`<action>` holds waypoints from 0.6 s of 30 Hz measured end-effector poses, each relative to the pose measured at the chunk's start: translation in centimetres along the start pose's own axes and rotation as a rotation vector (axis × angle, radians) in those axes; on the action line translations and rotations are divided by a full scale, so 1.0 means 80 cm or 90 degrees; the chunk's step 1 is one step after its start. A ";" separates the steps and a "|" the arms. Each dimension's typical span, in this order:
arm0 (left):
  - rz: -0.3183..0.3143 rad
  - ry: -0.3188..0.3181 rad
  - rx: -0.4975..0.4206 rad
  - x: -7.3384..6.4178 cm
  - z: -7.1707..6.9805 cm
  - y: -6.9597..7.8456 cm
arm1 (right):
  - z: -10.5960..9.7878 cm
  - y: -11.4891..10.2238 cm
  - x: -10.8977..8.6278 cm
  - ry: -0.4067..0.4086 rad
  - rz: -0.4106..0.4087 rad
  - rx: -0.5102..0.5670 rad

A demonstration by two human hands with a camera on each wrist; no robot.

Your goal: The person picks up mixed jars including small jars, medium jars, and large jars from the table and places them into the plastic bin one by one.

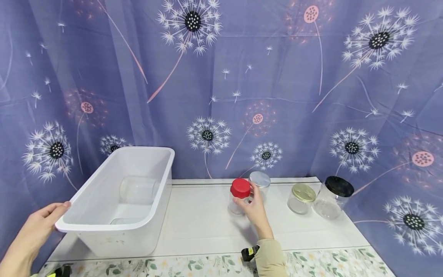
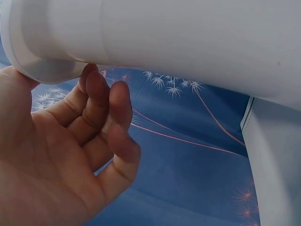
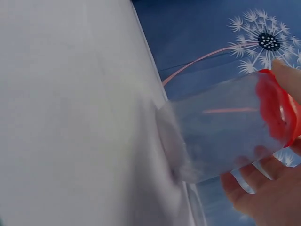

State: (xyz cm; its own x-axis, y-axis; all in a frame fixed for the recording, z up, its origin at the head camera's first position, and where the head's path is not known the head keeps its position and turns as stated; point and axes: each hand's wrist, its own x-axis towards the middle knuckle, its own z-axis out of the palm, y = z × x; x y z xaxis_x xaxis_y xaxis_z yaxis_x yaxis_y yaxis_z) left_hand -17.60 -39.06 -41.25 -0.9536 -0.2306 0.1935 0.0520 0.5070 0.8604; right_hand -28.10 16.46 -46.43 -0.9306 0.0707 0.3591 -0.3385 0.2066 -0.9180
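Observation:
My left hand (image 1: 38, 227) pinches the near left corner of a white plastic tub (image 1: 162, 192), thumb on the rim and fingers curled beneath it, as the left wrist view shows. Inside the tub lies a clear jar (image 1: 137, 189) on its side, and part of another clear container (image 1: 129, 221) shows near the front wall. My right hand (image 1: 255, 211) grips a clear jar with a red lid (image 1: 240, 187), thumb and fingers around its upper part. In the right wrist view, the base of this upright jar (image 3: 221, 127) is right at the white tabletop.
Just behind the red-lidded jar stands a silver-lidded jar (image 1: 259, 179). Farther right are a gold-lidded jar (image 1: 301, 198) and a larger black-lidded jar (image 1: 333, 198). A white cloth (image 1: 197, 215) with a floral front border covers the table; a blue dandelion curtain (image 1: 221, 84) hangs behind.

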 end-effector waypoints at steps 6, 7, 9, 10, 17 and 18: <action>-0.005 -0.003 0.010 -0.002 0.001 0.003 | 0.005 0.045 0.007 0.011 0.025 -0.010; -0.006 -0.002 0.016 -0.001 0.001 0.003 | 0.005 0.049 0.008 0.013 0.025 -0.015; -0.011 0.000 0.029 -0.001 0.001 0.005 | 0.006 0.054 0.008 0.016 0.019 -0.018; -0.014 0.001 0.034 -0.001 0.001 0.005 | 0.006 0.056 0.009 0.017 0.017 -0.017; -0.024 0.001 0.040 -0.001 0.000 0.008 | 0.006 0.059 0.010 0.019 0.025 -0.028; -0.026 0.001 0.042 -0.001 0.000 0.008 | 0.006 0.058 0.010 0.019 0.027 -0.030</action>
State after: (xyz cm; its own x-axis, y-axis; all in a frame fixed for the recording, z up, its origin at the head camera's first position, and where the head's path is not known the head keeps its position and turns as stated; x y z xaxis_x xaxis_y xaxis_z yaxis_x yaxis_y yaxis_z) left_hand -17.50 -38.71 -40.69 -0.9541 -0.2532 0.1600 -0.0061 0.5505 0.8348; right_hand -30.49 17.00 -50.50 -0.9390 0.1094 0.3261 -0.2917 0.2490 -0.9235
